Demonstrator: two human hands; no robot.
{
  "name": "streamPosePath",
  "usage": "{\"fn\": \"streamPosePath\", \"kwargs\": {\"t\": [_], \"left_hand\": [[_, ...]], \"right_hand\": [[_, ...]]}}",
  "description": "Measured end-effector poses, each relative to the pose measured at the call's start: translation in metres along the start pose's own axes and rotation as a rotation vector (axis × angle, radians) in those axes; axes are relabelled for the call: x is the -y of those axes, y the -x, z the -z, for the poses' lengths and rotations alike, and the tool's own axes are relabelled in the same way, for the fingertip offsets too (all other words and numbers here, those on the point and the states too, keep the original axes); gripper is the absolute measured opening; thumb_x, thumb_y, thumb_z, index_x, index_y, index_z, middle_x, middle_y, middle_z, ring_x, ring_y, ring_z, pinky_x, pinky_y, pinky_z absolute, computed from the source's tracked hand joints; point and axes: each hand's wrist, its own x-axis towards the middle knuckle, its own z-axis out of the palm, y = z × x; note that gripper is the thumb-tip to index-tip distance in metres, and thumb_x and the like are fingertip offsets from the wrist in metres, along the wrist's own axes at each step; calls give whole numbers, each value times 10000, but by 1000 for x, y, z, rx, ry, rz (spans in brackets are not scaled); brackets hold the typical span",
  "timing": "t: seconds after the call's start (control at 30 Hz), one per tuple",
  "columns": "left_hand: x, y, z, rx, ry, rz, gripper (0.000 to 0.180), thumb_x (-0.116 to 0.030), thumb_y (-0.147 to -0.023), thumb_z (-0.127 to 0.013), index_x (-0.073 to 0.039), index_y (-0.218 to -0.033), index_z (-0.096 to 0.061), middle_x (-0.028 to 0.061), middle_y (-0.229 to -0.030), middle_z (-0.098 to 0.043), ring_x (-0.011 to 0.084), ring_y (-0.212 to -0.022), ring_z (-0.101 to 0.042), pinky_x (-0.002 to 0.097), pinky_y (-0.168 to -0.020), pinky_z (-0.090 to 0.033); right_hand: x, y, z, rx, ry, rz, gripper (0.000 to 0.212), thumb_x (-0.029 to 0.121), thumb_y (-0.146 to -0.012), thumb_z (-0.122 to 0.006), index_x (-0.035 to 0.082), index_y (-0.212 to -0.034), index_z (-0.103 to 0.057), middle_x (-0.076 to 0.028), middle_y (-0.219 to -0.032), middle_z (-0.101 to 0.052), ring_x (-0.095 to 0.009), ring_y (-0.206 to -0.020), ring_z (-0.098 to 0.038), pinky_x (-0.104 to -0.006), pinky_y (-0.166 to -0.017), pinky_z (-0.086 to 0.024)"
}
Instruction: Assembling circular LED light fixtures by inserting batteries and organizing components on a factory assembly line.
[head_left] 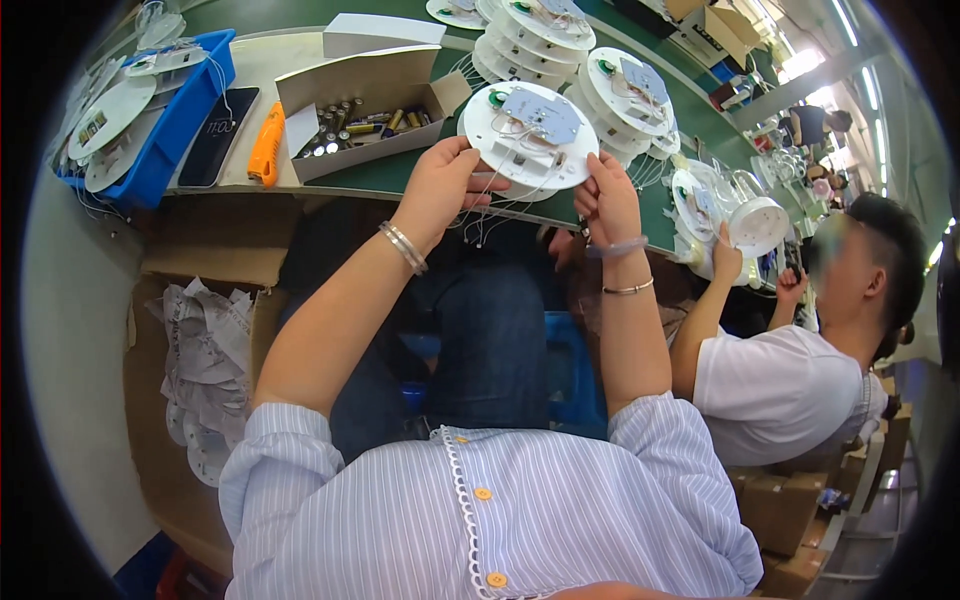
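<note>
My left hand (447,185) grips the left edge of a round white plate (481,128) between thumb and fingers. My right hand (608,198) pinches the same plate at its lower right edge. The plate is tilted toward me just over the table's near edge. It carries a blue-grey circuit board (541,114), a small green part, a white block and thin white wires. Several loose wire ends dangle below it. Right behind the plate rise stacks of similar white plates (627,92).
Left of the plate are a cardboard box (372,157) of batteries (395,122), an orange utility knife (266,146), a black phone (213,146) and a blue bin (222,68). A carton (150,370) with crumpled paper stands lower left. A co-worker (790,380) at right holds a white round housing (757,226).
</note>
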Motion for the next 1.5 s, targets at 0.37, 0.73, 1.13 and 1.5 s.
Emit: {"fn": "streamPosePath", "kwargs": {"t": [0.37, 0.73, 1.13, 1.5], "left_hand": [[10, -30, 4, 36, -227, -31, 261, -151, -826, -404, 11, -1025, -360, 116, -822, -581, 148, -643, -580, 237, -529, -448], [37, -14, 31, 98, -250, -232, 213, -138, -827, -444, -7, -996, -449, 86, -929, -545, 122, -853, -511, 223, -774, -386], [30, 159, 145, -462, -250, -437, 112, -50, -813, -444, -14, -893, -514, 52, -887, -546, 115, -849, -506, 224, -771, -381], [209, 418, 421, -1752, -941, 570, 439, -107, -733, -483, 73, -1122, -388, 177, -1074, -479, 308, -991, -467, 370, -860, -355]], "right_hand": [[-15, -33, 13, -162, 216, 151, 352, 124, -784, -519, -8, -1065, -352, 2, -551, -397, -67, -429, -357, -196, -363, -272], [-2, 18, -34, -141, 504, 633, 180, 83, -804, -481, 40, -971, -428, 25, -608, -403, -35, -474, -357, -179, -412, -310], [-53, -91, -174, 346, 1221, 658, 289, 109, -682, -594, -5, -941, -534, -107, -823, -591, -163, -734, -572, -256, -654, -451], [-39, -98, -208, 656, 1364, 391, 313, 149, -674, -622, 24, -953, -559, -89, -789, -602, -139, -709, -577, -247, -669, -453]]}}
